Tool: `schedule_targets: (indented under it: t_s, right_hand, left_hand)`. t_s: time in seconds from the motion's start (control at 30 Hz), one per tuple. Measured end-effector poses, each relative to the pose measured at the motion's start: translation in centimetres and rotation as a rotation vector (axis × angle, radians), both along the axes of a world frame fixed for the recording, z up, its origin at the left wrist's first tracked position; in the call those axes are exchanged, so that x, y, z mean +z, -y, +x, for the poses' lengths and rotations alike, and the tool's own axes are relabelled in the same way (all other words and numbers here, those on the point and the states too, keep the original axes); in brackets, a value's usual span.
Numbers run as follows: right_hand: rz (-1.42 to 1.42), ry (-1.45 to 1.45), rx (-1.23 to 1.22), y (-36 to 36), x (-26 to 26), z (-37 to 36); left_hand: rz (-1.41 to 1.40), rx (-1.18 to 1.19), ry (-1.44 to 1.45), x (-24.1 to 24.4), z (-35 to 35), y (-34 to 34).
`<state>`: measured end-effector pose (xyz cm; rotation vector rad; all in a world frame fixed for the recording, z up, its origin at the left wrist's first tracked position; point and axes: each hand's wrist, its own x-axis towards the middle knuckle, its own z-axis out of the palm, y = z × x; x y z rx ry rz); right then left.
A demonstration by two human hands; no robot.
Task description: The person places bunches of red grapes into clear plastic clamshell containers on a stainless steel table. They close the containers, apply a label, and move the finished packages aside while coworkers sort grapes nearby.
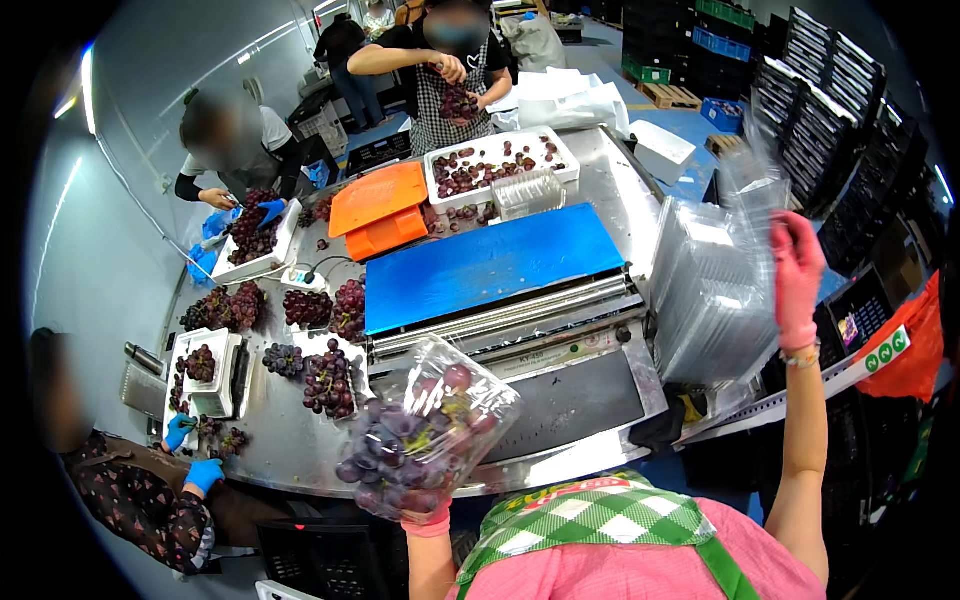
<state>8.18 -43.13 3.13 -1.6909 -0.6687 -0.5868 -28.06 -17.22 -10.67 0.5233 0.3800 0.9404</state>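
Note:
My left hand (429,519), in a pink glove, holds up a clear plastic container (484,401) of dark and reddish grapes (397,450) from below. The container is tilted over the table's front edge, and most of that hand is hidden beneath it. My right hand (796,277), also pink-gloved, is at the right side of a tall stack of clear plastic containers (709,300). Its fingers close on the edge of a blurred, clear plastic container (750,176) at the stack's top. Between my hands stands a film wrapper (555,358) with a blue top plate (495,266).
Grape bunches (328,382) lie left on the metal table (281,431), near a white scale (214,397). Behind the wrapper are an orange scale (379,199) and a white tray of loose grapes (566,161). Co-workers handle grapes at the left and far sides. Black crates (817,97) are stacked right.

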Motion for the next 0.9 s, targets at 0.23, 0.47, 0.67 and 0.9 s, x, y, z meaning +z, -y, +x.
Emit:
schedule_targets:
  t_s: [0.23,0.47,0.67,0.9]
  right_hand:
    - [-0.845,0.522,0.583,-9.4,-6.2,-14.8]
    - [-1.037,0.303,0.872,-12.1,-16.6,-21.3]
    - [-0.255,-0.406,0.924,-11.4,-11.0,-20.4]
    - [0.033,-0.494,0.927,-15.3,-2.9,-21.5]
  left_hand:
    - [0.036,0.108,0.061,1.0,-2.6,-0.3]
    - [0.017,0.079,0.066,0.8,-2.0,1.0]
    - [0.046,0.012,0.107,3.2,1.1,0.9]
    - [0.22,0.012,0.165,7.4,4.6,0.7]
